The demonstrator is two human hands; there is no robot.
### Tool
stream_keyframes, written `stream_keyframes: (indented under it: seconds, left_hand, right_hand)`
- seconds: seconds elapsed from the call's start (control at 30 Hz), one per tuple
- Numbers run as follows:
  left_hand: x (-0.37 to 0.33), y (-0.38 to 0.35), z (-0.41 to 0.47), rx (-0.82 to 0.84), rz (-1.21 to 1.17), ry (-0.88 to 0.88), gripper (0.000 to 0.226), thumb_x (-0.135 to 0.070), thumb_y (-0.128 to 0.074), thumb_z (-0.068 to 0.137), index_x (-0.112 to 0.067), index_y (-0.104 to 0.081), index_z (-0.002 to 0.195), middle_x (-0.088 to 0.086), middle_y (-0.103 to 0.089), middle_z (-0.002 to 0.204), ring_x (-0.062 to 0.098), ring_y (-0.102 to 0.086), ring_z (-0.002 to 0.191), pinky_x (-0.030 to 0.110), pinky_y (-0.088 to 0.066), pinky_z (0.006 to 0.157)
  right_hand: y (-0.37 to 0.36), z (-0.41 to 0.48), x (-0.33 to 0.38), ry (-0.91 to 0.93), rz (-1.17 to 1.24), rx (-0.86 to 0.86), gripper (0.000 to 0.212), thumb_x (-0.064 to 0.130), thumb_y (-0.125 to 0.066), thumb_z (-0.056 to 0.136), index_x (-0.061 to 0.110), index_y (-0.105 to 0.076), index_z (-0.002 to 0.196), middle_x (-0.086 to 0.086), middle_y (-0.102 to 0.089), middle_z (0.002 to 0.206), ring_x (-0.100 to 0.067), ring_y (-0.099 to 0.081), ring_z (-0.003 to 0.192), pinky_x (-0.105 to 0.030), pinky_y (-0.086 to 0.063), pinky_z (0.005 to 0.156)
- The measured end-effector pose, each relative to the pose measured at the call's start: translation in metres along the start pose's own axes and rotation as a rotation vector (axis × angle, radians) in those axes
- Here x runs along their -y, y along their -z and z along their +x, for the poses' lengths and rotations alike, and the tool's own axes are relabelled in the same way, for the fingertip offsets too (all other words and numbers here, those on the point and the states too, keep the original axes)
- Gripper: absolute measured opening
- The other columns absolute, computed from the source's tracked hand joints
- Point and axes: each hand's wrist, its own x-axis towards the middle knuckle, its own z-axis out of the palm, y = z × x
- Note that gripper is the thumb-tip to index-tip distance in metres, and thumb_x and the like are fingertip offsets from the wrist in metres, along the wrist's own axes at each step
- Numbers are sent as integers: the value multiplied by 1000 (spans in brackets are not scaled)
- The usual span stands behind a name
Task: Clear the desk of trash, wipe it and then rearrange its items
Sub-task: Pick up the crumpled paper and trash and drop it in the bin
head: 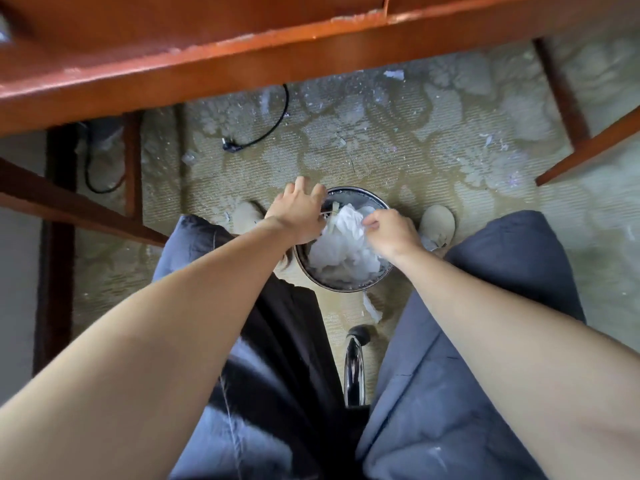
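Blue-grey trousers (450, 375) are seen nearest, knees apart, with a chrome chair leg (354, 368) and its black caster (360, 332) between them. A white paper scrap (372, 310) is left on the carpet (381, 150) just before a round metal wastebasket (346, 289). The bin is set on the floor between the feet and is filled with crumpled white paper (343, 251).

The right hand (391, 233) is held over the bin's right side, fingers curled and pinched on the top of the white paper. The left hand (298, 213) is laid over the bin's left rim, fingers spread and fairly straight; nothing is seen gripped in it, though the underside is hidden.

A beige slipper (247, 213) is partly covered by the left wrist, and another slipper (438, 223) is seen just right of the bin. Farther on, small paper bits (394, 74) are scattered over the patterned carpet, and a black cable (273, 126) with a plug is lying loose. The orange-brown wooden desk (207, 64) is seen at the top, its edge chipped.
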Motion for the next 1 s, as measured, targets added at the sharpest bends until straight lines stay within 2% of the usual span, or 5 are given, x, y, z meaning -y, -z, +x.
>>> stream_keyframes:
  seconds: [0.17, 0.53, 0.7, 0.83, 1.0]
  left_hand:
    - [-1, 60, -56, -130, 77, -44, 54, -25, -50, 94, -16, -32, 144, 17, -35, 136, 37, -41, 124, 44, -38, 99]
    - [9, 174, -179, -453, 171, -55, 49, -28, -50, 95, -17, -37, 142, 14, -49, 132, 37, -48, 120, 45, -40, 95]
    - [20, 208, -220, -534, 233, -28, 51, -27, -48, 96, -20, -35, 144, 13, -52, 127, 35, -49, 117, 46, -42, 94]
    - [29, 230, -250, -615, 250, 22, 52, -26, -47, 94, -21, -35, 145, 13, -51, 131, 35, -48, 121, 45, -39, 97]
    - [43, 244, -283, -677, 238, 82, 52, -27, -47, 93, -22, -37, 144, 12, -51, 135, 34, -48, 122, 45, -40, 98]
  right_hand:
    - [42, -47, 46, 127, -26, -104, 19, 12, -52, 87, 21, -69, 82, -5, -73, 105, -30, -66, 100, -36, -54, 89]
    - [103, -162, 116, 377, -55, -234, 29, 10, -47, 92, 14, -75, 99, 3, -70, 115, -25, -63, 106, -31, -50, 89]
    - [112, -198, 139, 474, -68, -239, 28, 9, -47, 90, 2, -70, 104, -18, -70, 109, -37, -64, 105, -49, -53, 91]
    - [128, -222, 167, 555, -87, -260, 25, 11, -50, 93, 19, -73, 96, -1, -71, 99, -26, -64, 101, -40, -52, 94]
    - [136, -243, 199, 663, -94, -257, 24, 14, -52, 95, 26, -71, 105, 2, -70, 112, -20, -62, 90, -30, -50, 86]
